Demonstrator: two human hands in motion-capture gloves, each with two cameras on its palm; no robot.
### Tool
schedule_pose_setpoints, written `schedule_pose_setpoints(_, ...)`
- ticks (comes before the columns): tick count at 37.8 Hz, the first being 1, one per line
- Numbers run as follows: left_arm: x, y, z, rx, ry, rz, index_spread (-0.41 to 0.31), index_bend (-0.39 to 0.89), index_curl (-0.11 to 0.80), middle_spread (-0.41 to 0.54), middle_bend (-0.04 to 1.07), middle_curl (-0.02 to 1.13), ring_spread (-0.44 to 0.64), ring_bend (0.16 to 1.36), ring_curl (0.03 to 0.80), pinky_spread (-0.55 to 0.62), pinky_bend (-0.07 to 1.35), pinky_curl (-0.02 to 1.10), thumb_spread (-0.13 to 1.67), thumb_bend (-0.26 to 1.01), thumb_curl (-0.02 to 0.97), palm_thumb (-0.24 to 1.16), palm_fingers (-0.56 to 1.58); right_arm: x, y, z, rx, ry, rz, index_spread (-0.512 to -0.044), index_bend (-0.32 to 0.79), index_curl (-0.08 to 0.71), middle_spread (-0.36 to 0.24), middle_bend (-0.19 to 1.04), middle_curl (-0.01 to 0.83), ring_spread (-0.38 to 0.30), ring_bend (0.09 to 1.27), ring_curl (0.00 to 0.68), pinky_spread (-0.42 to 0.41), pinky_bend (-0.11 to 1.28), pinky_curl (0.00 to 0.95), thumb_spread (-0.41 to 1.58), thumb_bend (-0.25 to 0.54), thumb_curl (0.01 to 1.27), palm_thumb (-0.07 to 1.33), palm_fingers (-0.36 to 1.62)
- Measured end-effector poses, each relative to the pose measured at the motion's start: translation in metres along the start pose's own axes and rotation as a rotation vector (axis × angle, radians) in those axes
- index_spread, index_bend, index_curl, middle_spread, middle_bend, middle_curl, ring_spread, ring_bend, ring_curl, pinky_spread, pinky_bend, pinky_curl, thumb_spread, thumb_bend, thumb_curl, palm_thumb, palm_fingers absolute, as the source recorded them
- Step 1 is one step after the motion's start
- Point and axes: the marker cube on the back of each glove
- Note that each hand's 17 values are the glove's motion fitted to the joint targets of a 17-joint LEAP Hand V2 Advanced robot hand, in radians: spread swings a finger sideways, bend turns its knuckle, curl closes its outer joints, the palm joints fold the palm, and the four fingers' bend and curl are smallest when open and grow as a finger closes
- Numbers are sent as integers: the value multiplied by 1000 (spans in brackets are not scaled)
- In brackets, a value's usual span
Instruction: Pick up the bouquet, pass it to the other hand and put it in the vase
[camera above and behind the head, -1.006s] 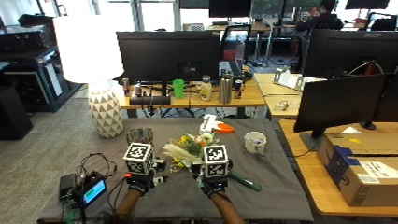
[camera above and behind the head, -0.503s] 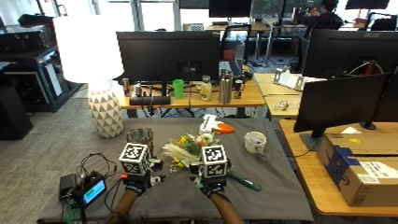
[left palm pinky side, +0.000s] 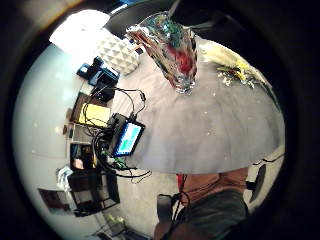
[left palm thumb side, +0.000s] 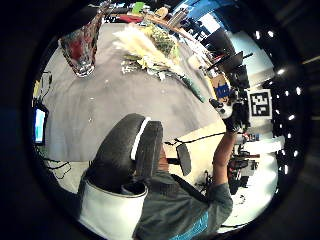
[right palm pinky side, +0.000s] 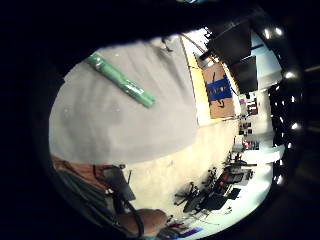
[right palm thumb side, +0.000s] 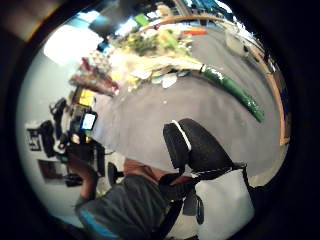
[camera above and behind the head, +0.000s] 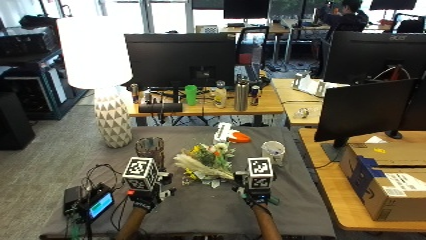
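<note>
The bouquet (camera above and behind the head: 208, 161) lies flat near the middle of the grey surface (camera above and behind the head: 293, 210), its green-wrapped stem end hidden behind the right hand (camera above and behind the head: 256, 192). The glass vase (camera above and behind the head: 150, 151) stands upright toward the surface's left edge, beyond the left hand (camera above and behind the head: 143, 192). Both hands hover over the front half, holding nothing; their fingers cannot be made out. A paper cup (camera above and behind the head: 273, 151) stands toward the right edge, and bare cloth lies between the hands.
</note>
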Motion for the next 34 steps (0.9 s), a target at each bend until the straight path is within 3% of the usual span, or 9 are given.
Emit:
schedule_pose_setpoints(14, 2, 2, 11, -2, 26, -7, -69, 153, 324, 111, 178, 298, 211, 567, 284, 502, 198, 297, 1043, -24, 256, 162, 375, 63, -44, 68, -31, -32, 93, -264, 81, 122, 153, 187, 296, 247, 368, 234, 330, 719, 380, 1158, 38, 252, 542, -100)
schedule_pose_setpoints(26, 0, -2, 28, -31, 30, -20, -68, 154, 331, 107, 178, 308, 211, 569, 289, 503, 196, 308, 1043, -24, 264, 160, 371, 72, -67, 146, -269, -148, 112, -257, 85, 114, 174, 166, 268, 262, 327, 228, 329, 763, 385, 1128, -14, 267, 561, -134)
schedule_pose_setpoints(31, -1, -2, 30, -36, 30, -25, -68, 154, 333, 107, 177, 311, 211, 570, 291, 504, 195, 312, 1044, -24, 266, 159, 370, 65, -39, 122, -321, -213, 161, -255, 111, 123, 158, 189, 270, 259, 324, 231, 328, 762, 383, 1143, 27, 293, 657, -51)
schedule_pose_setpoints(34, -2, 1, 29, -48, 29, -38, -68, 154, 334, 107, 177, 313, 211, 570, 292, 504, 195, 314, 1044, -24, 267, 159, 369, 59, -23, 104, -322, -251, 166, -252, 190, 161, 139, 207, 282, 247, 320, 230, 325, 718, 368, 1191, 56, 311, 720, 64)
